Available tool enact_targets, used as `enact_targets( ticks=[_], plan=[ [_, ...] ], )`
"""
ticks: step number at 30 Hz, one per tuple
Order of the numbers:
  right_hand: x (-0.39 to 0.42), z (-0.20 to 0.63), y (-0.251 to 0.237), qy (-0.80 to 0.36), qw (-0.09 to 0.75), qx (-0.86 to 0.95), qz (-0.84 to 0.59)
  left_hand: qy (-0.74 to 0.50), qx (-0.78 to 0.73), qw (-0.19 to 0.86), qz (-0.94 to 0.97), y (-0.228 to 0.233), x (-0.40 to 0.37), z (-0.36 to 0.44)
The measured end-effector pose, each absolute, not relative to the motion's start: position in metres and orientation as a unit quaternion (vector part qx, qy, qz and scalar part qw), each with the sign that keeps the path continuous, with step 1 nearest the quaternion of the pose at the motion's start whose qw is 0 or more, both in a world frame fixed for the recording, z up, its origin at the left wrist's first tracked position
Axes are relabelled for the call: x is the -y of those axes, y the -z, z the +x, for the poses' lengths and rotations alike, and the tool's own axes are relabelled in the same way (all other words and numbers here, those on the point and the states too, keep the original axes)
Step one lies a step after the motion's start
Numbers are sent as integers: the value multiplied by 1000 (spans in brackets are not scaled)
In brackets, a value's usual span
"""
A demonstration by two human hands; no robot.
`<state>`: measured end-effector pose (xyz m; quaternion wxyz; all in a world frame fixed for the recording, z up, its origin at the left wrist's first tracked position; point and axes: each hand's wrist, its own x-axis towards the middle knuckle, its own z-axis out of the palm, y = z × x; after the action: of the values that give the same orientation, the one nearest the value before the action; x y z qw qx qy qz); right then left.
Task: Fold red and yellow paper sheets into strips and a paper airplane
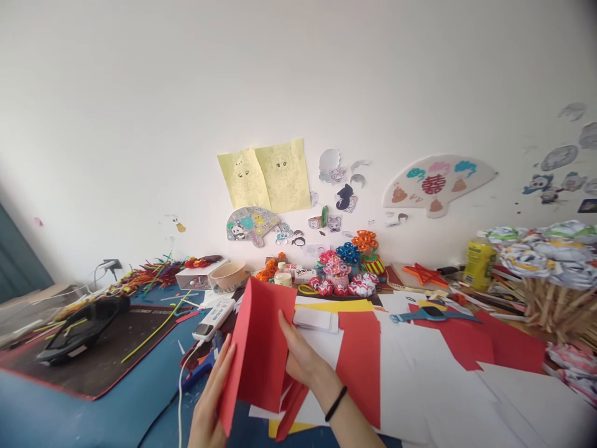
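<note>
A folded sheet of red paper (265, 348) stands partly opened, like a card, between my hands above the table. My left hand (212, 395) supports its outer left panel, fingers stretched along the paper. My right hand (301, 354) grips the right edge, thumb on the front side and the other fingers behind, mostly hidden. A black band (336, 404) circles my right wrist. Below the held sheet lie a narrow folded red strip (292, 410) and white sheets. Another red sheet (359, 367) rests flat to the right.
White sheets (415, 373) spread over the right side, with a blue watch (436, 313) on red paper behind. At left are a cabled white device (214, 318), a blue glue gun (198, 373) and a dark mat (112, 367). Craft flowers (347, 255) line the back.
</note>
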<state>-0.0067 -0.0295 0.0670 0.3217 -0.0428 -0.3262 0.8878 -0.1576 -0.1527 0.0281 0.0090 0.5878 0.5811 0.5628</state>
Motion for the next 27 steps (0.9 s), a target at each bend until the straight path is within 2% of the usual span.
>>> enact_targets(
  ticks=[3,6,12,16,20,24,27],
  plan=[
    [32,-4,-70,-890,298,346,3,-478,-592,-62,646,-32,152,-154],
    [34,-3,-69,-870,326,370,-3,-410,-601,-122,675,-32,151,-153],
    [35,-5,-66,-849,358,388,-24,-384,-604,-154,681,-30,150,-143],
    [33,-6,-65,-849,380,365,-52,-438,-601,-77,664,-31,151,-139],
    [34,-4,-67,-844,376,379,-54,-543,-577,34,610,-37,153,-133],
    [36,-2,-69,-835,363,409,-50,-673,-542,120,489,-41,154,-128],
    [35,-2,-68,-842,344,413,-44,-714,-570,187,360,-39,155,-131]
  ],
)
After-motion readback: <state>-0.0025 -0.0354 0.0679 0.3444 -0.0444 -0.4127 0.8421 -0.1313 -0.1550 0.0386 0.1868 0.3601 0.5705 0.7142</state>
